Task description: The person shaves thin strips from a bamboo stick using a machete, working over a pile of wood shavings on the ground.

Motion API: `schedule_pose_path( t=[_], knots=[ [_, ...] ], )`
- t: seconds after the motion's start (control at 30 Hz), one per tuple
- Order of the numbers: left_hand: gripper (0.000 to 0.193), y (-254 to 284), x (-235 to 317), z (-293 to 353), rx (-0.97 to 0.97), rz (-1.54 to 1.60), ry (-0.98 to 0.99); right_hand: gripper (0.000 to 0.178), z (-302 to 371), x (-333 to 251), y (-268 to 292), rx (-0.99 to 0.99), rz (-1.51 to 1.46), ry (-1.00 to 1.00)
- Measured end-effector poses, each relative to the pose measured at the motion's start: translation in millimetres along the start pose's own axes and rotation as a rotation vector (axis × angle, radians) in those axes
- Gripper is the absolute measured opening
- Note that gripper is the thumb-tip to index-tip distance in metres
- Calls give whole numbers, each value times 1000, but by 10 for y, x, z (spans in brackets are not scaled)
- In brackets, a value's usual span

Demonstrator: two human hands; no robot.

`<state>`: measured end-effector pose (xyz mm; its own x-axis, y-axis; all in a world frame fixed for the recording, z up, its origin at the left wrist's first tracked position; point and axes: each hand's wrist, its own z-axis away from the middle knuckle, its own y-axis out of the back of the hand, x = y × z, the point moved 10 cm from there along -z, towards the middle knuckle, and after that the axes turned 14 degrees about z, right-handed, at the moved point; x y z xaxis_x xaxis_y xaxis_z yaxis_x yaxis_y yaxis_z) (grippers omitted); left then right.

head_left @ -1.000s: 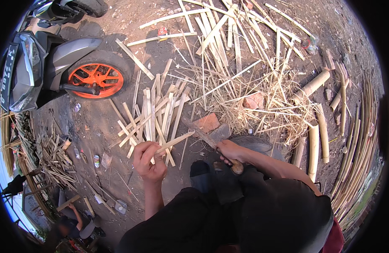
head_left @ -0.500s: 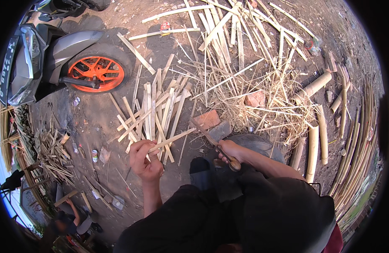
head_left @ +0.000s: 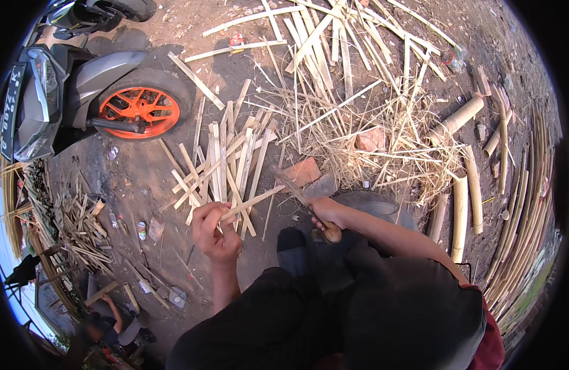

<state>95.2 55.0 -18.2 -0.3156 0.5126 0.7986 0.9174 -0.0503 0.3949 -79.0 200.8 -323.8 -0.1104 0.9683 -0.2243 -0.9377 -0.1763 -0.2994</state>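
My left hand (head_left: 218,235) is closed in a pinch around the near end of a bamboo strip (head_left: 253,201). The strip slants up to the right, and its far end meets the blade of a knife (head_left: 292,186). My right hand (head_left: 326,214) wraps round the knife's wooden handle, whose rounded butt shows below the fist. The blade points up and left, slightly blurred. Just beyond it lie an orange brick (head_left: 303,172) and a grey block (head_left: 324,185). Whether the blade touches either block, I cannot tell.
Cut bamboo strips (head_left: 219,160) lie in a pile ahead of my left hand. Fibrous shavings (head_left: 383,154) and longer strips spread farther off. A motorbike wheel (head_left: 140,112) stands at upper left. Thick bamboo pieces (head_left: 459,216) lie right, beside a tyre (head_left: 373,209). Another person (head_left: 115,320) works at lower left.
My right hand and the knife have shifted left and slightly up, toward the strip's far end. My left hand keeps its hold on the strip, nearly unmoved.
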Motion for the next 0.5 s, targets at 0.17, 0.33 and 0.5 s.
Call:
schedule_pose_path(
  t=[0.17,0.33,0.5],
  knots=[
    [15,-8,17,-25,14,35,-32,28,393,-111,-201,-88,-11,29],
    [15,65,-64,17,60,27,17,28,126,123,-176,-118,-186,-68],
    [13,177,-130,50,107,50,56,26,448,-183,-365,-199,-46,40]
  ],
)
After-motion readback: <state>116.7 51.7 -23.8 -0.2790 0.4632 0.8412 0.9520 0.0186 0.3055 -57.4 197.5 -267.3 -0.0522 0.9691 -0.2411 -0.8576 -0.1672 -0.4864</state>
